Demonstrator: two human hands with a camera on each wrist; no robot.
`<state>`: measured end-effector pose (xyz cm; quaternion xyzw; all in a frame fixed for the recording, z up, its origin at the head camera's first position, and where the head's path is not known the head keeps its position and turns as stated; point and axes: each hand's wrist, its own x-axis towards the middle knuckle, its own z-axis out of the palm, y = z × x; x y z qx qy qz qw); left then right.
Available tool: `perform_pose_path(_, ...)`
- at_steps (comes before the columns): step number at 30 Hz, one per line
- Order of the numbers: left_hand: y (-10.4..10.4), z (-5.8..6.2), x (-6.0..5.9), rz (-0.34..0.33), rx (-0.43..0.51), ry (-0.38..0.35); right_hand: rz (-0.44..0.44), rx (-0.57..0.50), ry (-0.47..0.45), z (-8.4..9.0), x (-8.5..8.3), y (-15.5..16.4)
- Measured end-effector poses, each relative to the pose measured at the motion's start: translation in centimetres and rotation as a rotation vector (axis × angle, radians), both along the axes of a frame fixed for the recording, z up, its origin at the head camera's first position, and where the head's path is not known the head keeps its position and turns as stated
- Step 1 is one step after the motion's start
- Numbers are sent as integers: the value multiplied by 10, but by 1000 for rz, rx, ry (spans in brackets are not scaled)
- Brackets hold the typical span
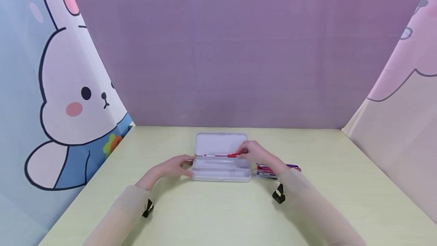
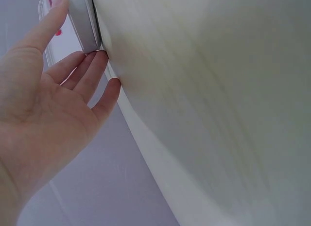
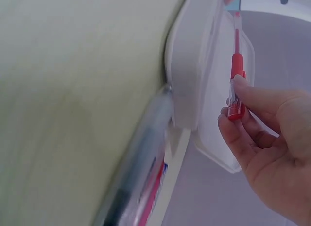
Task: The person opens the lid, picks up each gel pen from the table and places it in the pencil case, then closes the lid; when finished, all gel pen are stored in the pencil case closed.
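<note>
A white pencil case lies with its lid raised at the back, its tray split into compartments. My right hand pinches a red pen near its red end, with the pen lying crosswise over the hinge side of the case. In the right wrist view, thumb and fingers close on the clear-and-red barrel. At the case's left end, my left hand holds it, thumb toward the front corner and fingers toward the back. The left wrist view shows the fingertips against the case's end.
Several pens lie in a bunch on the table right of the case, partly hidden by my right forearm. The pale table ends at a purple curtain; a rabbit-patterned cloth hangs at the left.
</note>
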<state>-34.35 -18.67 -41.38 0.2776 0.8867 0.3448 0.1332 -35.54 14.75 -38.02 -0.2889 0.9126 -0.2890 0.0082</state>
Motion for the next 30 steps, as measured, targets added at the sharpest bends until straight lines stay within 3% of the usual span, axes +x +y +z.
perform_pose_path(10,2,0,0,1,-14,14,34,21,9,-12,-7,-12)
perform_pose_path(18,2,1,2,4,-13,10,-2,-4,-35,-18,-7,-17)
perform_pose_path(30,1,1,1,-16,-9,26,9,53,17,-20,-6,-21)
